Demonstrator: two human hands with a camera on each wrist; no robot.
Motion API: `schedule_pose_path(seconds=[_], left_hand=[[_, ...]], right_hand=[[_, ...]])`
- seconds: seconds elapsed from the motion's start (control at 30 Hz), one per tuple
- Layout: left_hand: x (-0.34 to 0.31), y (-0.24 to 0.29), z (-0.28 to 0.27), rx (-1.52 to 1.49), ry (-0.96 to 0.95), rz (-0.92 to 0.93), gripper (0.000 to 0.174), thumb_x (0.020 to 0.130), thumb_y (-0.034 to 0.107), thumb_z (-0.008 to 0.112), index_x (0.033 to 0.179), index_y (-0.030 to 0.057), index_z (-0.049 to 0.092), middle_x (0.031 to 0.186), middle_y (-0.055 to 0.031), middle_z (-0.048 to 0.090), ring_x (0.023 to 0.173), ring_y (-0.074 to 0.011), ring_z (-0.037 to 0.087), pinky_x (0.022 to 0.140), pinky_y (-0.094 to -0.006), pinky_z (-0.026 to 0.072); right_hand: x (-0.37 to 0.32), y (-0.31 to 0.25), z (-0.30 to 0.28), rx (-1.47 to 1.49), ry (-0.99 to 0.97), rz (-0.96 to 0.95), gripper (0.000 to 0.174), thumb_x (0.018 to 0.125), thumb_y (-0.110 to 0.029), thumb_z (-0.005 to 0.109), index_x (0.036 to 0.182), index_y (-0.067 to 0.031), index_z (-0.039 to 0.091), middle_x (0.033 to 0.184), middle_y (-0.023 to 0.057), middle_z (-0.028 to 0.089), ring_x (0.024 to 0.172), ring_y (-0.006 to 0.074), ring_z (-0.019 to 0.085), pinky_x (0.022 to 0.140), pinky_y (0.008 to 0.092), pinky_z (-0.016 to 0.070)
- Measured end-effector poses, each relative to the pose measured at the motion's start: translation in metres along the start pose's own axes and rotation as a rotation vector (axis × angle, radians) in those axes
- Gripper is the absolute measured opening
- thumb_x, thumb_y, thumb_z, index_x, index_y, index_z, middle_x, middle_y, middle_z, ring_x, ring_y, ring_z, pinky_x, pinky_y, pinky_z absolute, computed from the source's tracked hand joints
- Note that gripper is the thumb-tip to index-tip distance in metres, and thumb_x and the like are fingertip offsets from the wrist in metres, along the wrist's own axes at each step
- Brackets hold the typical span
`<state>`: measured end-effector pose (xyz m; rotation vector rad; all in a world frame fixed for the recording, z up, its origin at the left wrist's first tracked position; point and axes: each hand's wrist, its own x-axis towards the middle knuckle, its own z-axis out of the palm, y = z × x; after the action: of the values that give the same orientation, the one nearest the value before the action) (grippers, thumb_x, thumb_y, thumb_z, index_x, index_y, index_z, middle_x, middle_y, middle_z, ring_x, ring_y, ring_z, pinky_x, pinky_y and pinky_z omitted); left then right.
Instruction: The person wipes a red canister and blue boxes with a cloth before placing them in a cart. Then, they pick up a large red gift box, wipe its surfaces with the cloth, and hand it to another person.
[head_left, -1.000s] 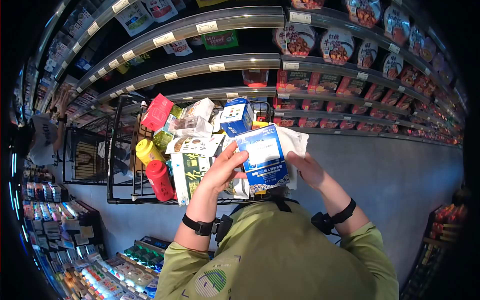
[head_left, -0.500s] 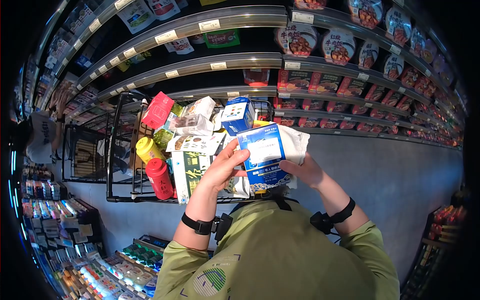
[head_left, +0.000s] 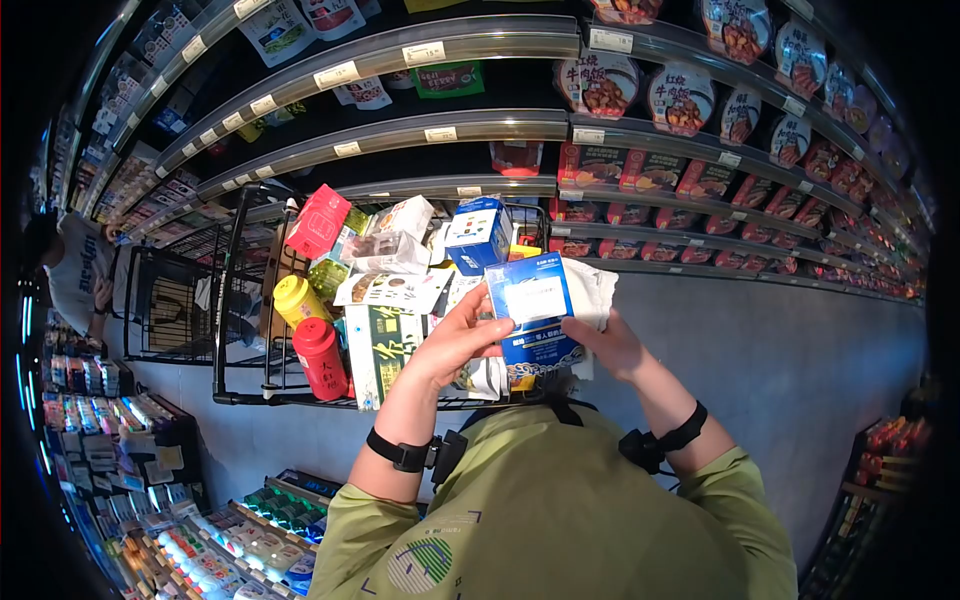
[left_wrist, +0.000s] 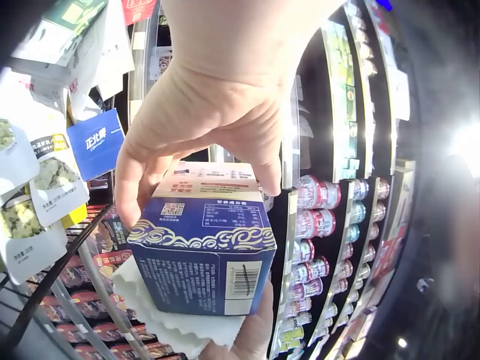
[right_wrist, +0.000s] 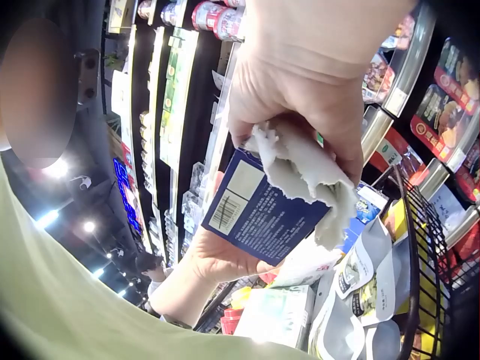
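A blue box (head_left: pixel 541 348) with a white label is held up between both hands, over the near right corner of the shopping cart. My left hand (head_left: pixel 450 346) grips its left side, thumb by the label. On the other side my right hand (head_left: pixel 613 348) holds it with the thumb over the front. A crumpled white sheet (head_left: pixel 597 287), wavy-edged in the right wrist view, lies between the box and my right fingers. In the left wrist view, a barcode and printed text show on the box's dark blue side (left_wrist: pixel 202 281).
The black wire cart (head_left: pixel 222 300) is piled with packages, a second blue box (head_left: pixel 477 236), a red canister (head_left: pixel 319 358) and a yellow canister (head_left: pixel 297 301). Stocked shelves (head_left: pixel 400 145) run along the front. At the far left a person (head_left: pixel 80 265) stands beside another cart.
The blue box has shifted slightly right. My left thumb has slid from beside the label's upper part to its lower edge; my right thumb has moved in over the front. The person at left lowered an arm.
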<state>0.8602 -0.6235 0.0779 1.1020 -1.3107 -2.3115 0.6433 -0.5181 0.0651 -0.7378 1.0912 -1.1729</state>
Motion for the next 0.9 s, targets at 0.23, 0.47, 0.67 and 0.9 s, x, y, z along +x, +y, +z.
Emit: schedule_pose_path(seconds=[0.23, 0.47, 0.67, 0.9], left_hand=[[0.007, -0.001, 0.005, -0.014, 0.097, 0.121, 0.089, 0.076, 0.014, 0.076, 0.146, 0.0070, 0.021, 0.120, -0.0066, 0.049, 0.093, -0.0140, 0.061, 0.070, -0.0237, 0.0516], [0.007, 0.009, 0.007, -0.034, 0.103, 0.090, 0.088, 0.076, 0.011, 0.075, 0.146, 0.0060, 0.021, 0.121, -0.0095, 0.049, 0.097, -0.0159, 0.060, 0.072, -0.0270, 0.0527], [0.009, 0.011, 0.006, -0.032, 0.094, 0.086, 0.087, 0.077, 0.010, 0.074, 0.146, 0.0068, 0.022, 0.121, -0.0093, 0.049, 0.098, -0.0158, 0.061, 0.073, -0.0271, 0.0528], [0.011, 0.007, 0.004, -0.031, 0.097, 0.081, 0.087, 0.076, 0.011, 0.075, 0.146, 0.0089, 0.023, 0.120, -0.0082, 0.050, 0.096, -0.0143, 0.061, 0.072, -0.0250, 0.0524]], right_hand=[[0.002, 0.000, -0.003, -0.088, 0.024, -0.042, 0.046, 0.089, -0.014, 0.063, 0.130, -0.0001, 0.046, 0.121, 0.0078, 0.057, 0.108, 0.0124, 0.054, 0.093, 0.0282, 0.0438], [0.005, -0.003, -0.004, -0.180, 0.022, -0.066, 0.046, 0.089, -0.016, 0.064, 0.129, -0.0007, 0.047, 0.119, 0.0053, 0.058, 0.106, 0.0108, 0.052, 0.091, 0.0274, 0.0432], [0.007, -0.003, -0.006, -0.177, 0.014, -0.082, 0.046, 0.089, -0.016, 0.064, 0.129, -0.0009, 0.048, 0.120, 0.0054, 0.057, 0.108, 0.0107, 0.051, 0.093, 0.0280, 0.0423], [0.007, 0.000, -0.007, -0.201, 0.018, -0.071, 0.046, 0.089, -0.016, 0.063, 0.129, -0.0009, 0.047, 0.120, 0.0051, 0.058, 0.108, 0.0106, 0.051, 0.093, 0.0280, 0.0424]])
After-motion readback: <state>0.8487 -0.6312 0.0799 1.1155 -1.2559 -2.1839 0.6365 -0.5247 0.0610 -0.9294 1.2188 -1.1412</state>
